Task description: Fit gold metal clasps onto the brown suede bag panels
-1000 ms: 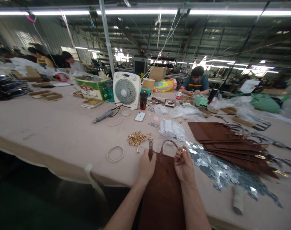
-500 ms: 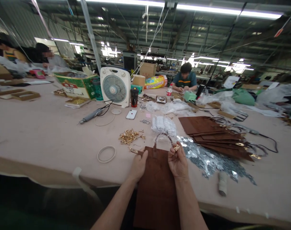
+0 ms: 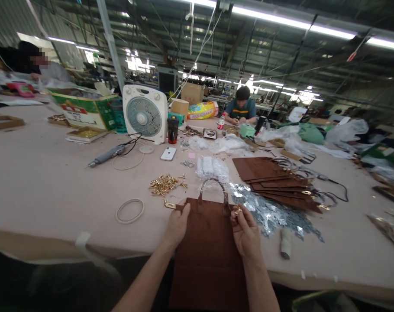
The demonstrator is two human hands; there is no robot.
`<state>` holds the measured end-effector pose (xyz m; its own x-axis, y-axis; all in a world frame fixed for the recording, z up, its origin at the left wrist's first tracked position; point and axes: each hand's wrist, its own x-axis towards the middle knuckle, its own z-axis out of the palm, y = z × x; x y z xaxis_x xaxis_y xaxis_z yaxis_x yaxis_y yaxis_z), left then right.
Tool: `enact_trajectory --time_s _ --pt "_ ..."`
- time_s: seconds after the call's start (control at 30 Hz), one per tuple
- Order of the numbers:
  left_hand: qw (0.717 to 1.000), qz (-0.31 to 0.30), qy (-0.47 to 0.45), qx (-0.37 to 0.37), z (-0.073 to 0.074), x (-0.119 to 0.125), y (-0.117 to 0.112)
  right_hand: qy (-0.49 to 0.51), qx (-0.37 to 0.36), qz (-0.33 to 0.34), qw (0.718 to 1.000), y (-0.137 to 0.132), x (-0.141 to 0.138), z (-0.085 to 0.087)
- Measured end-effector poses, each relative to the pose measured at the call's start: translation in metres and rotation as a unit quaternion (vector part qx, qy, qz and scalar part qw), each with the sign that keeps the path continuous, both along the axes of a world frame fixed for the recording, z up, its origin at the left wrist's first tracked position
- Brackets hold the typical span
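A brown suede bag (image 3: 208, 242) with a braided handle (image 3: 213, 184) lies over the table's near edge. My left hand (image 3: 176, 225) grips the bag's top left corner, where a strap ends in a gold clasp (image 3: 169, 204). My right hand (image 3: 245, 229) is closed at the top right corner, pinching a small gold fitting (image 3: 237, 211). A pile of gold fittings (image 3: 163, 184) lies just beyond my left hand. Silver foil scraps (image 3: 271, 212) spread to the right of the bag.
A stack of finished brown bags (image 3: 275, 182) lies right. A white ring (image 3: 130, 210), a phone (image 3: 169, 153), a white fan (image 3: 145, 113), an electric tool (image 3: 106, 155) and a green box (image 3: 83, 110) sit farther back. A person (image 3: 240, 110) works across the table; others at far left.
The strap with the gold clasp went from upright in my left hand to lying flat at the left. My right hand lowered the gold fitting to the bag's top edge. The view swung right.
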<state>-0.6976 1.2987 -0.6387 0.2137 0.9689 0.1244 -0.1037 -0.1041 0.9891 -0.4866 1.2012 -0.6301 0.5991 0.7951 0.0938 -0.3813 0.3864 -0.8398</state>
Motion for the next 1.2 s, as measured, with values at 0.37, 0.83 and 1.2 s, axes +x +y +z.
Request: enact_trajectory --time_s 0.37,0.83,1.2 --pt "1.0 0.018 0.0 -0.003 0.003 -0.001 -0.002 -0.279 -0.136 -0.008 0.951 0.002 -0.013 -0.007" --pt "1.0 0.02 0.0 -0.001 0.0 -0.002 -0.003 -0.418 -0.141 0.012 0.898 0.008 -0.01 -0.008" --pt "1.0 0.013 -0.003 0.0 -0.006 -0.003 -0.002 -0.496 -0.125 0.039 0.859 0.015 -0.002 -0.014"
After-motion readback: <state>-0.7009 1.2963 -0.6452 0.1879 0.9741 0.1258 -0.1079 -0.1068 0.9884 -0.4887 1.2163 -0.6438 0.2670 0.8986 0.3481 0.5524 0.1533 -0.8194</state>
